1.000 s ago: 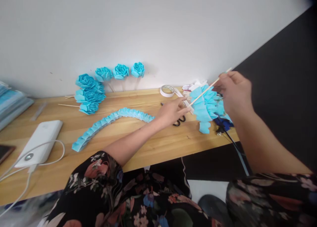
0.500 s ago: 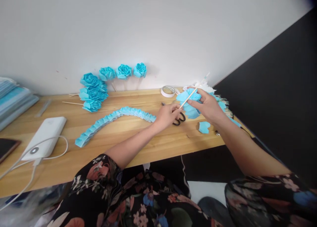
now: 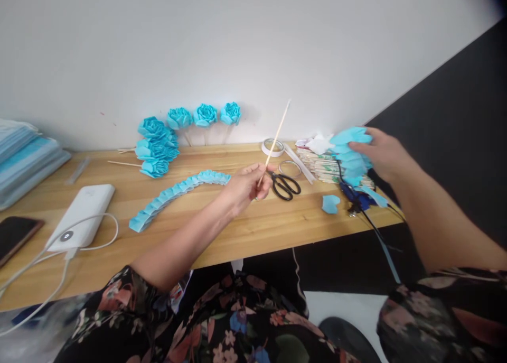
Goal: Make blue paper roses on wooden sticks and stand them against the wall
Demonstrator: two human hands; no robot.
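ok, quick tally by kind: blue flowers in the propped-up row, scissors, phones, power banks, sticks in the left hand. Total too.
Blue flowers in the propped-up row: 3
Scissors: 1
Phone: 1
Power bank: 1
Stick in the left hand: 1
Total: 7

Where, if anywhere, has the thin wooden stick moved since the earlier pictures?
Yes, leftward: the wooden stick was wholly right of the white tape roll; now, in the left hand, it crosses in front of that roll.
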